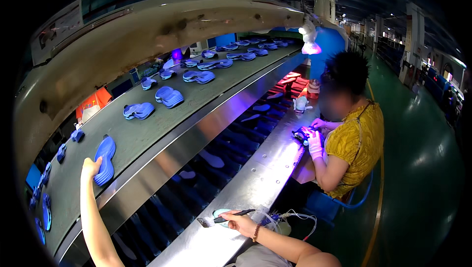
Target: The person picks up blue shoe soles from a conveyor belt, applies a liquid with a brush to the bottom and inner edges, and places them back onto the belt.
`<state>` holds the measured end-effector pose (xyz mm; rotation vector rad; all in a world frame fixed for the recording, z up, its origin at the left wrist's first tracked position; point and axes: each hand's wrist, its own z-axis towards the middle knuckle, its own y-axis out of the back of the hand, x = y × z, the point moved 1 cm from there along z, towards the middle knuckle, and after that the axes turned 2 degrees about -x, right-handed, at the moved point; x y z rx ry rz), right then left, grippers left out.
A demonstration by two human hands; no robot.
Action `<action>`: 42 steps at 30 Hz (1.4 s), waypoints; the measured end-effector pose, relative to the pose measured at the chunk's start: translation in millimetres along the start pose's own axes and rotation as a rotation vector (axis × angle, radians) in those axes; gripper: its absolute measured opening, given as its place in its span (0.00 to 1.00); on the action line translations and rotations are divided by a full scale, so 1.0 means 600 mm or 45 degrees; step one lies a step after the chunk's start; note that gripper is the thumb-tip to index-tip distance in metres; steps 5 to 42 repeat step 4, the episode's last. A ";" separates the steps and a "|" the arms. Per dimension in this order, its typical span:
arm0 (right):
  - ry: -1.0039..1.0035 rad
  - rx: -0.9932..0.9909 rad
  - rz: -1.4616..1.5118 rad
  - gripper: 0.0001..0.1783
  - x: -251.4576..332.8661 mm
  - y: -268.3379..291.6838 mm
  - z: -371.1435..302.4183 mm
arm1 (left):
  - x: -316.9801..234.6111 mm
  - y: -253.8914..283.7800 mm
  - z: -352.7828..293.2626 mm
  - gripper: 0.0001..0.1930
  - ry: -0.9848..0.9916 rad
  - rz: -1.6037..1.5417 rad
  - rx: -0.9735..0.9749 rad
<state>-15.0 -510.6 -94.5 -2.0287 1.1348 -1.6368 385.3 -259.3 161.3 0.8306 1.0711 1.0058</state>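
Note:
My left hand (91, 166) reaches over the upper conveyor belt (162, 119) and grips the near edge of a blue shoe sole (105, 157), which stands tilted there. Low in the middle, my right hand (242, 223) is closed round a brush (221, 219) with a dark handle and a wide flat tip. Clear tubing (268, 220) runs beside that hand. Under the brush a pale green oval piece (219, 213) lies on the metal ledge (246, 178); my hand and the brush cover part of it, so its kind is unclear.
Several more blue soles (168, 97) lie along the belt. Below its steel side (167, 166) runs a lower dark rack (196, 183) with pale flat pieces. At the right a seated co-worker (356, 139) in yellow works with gloved hands under purple light. A beige overhead beam (147, 31) spans the belt.

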 end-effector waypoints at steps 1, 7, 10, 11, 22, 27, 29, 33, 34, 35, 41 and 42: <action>0.008 0.000 -0.003 0.13 -0.004 0.006 0.003 | -0.004 -0.001 -0.010 0.33 -0.010 -0.098 -0.017; 0.019 -0.021 -0.015 0.15 0.002 0.010 -0.001 | -0.016 0.018 -0.038 0.34 -0.019 -0.541 0.281; 0.019 -0.021 -0.015 0.15 0.002 0.010 -0.001 | -0.016 0.018 -0.038 0.34 -0.019 -0.541 0.281; 0.019 -0.021 -0.015 0.15 0.002 0.010 -0.001 | -0.016 0.018 -0.038 0.34 -0.019 -0.541 0.281; 0.019 -0.021 -0.015 0.15 0.002 0.010 -0.001 | -0.016 0.018 -0.038 0.34 -0.019 -0.541 0.281; 0.019 -0.021 -0.015 0.15 0.002 0.010 -0.001 | -0.016 0.018 -0.038 0.34 -0.019 -0.541 0.281; 0.019 -0.021 -0.015 0.15 0.002 0.010 -0.001 | -0.016 0.018 -0.038 0.34 -0.019 -0.541 0.281; 0.019 -0.021 -0.015 0.15 0.002 0.010 -0.001 | -0.016 0.018 -0.038 0.34 -0.019 -0.541 0.281; 0.019 -0.021 -0.015 0.15 0.002 0.010 -0.001 | -0.016 0.018 -0.038 0.34 -0.019 -0.541 0.281; 0.019 -0.021 -0.015 0.15 0.002 0.010 -0.001 | -0.016 0.018 -0.038 0.34 -0.019 -0.541 0.281; 0.019 -0.021 -0.015 0.15 0.002 0.010 -0.001 | -0.016 0.018 -0.038 0.34 -0.019 -0.541 0.281; 0.019 -0.021 -0.015 0.15 0.002 0.010 -0.001 | -0.016 0.018 -0.038 0.34 -0.019 -0.541 0.281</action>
